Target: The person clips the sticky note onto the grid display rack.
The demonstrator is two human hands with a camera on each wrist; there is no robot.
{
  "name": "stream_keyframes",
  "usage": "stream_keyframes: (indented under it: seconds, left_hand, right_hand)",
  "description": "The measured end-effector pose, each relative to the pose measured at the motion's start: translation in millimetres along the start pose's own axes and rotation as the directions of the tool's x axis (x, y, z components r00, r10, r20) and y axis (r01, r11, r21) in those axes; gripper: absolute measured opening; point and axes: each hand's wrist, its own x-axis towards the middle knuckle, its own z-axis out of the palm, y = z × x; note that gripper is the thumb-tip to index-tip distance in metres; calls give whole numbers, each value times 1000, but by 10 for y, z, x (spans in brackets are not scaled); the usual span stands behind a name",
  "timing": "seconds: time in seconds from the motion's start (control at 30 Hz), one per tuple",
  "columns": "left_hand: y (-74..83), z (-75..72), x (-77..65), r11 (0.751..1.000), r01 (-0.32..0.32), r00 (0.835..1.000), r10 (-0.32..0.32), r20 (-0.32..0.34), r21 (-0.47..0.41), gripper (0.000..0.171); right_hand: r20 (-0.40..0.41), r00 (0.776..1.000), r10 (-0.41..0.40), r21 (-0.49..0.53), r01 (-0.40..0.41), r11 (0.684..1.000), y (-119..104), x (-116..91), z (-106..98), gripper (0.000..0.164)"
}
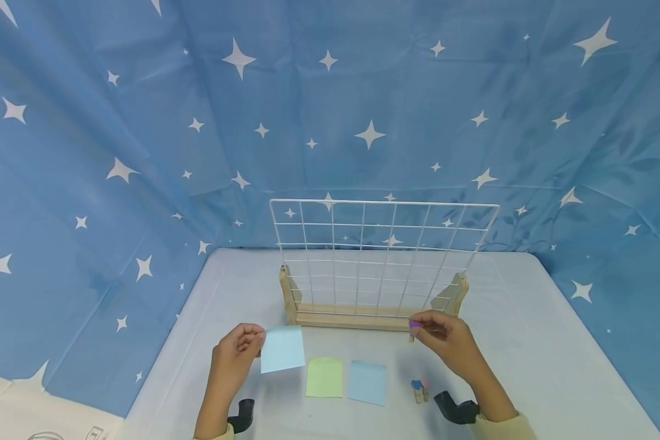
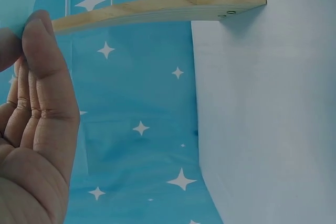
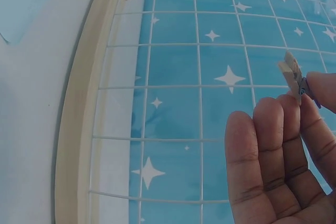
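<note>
At its right edge, my left hand [image 1: 233, 354] pinches a light blue sticky note [image 1: 283, 349], raised in front of the wire rack's left side. The left wrist view shows thumb and forefinger meeting on the note's corner. My right hand [image 1: 448, 343] pinches a small wooden clothespin [image 3: 291, 77] with a purple heart [image 1: 415, 325] on it, near the rack's right end. In the right wrist view the clothespin points up and away from the fingertips. A white wire grid [image 1: 385, 202] leans back in its wooden stand [image 1: 352, 320] beyond both hands.
On the white table [image 1: 236, 281] lie a green sticky note [image 1: 324, 377] and another blue note [image 1: 366, 382]. To their right are two more clothespins, one with a blue heart [image 1: 416, 385], one with a pink heart [image 1: 425, 384]. A star-patterned blue curtain [image 1: 286, 165] hangs behind.
</note>
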Motion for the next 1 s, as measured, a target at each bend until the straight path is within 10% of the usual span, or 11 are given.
stream_keyframes:
  seconds: [1.0]
  left_hand:
    - [196,5,35,997,-62,998,61,-21,-37,11]
  right_hand:
    - [23,999,42,-43,-41,998,-205,140,-29,14]
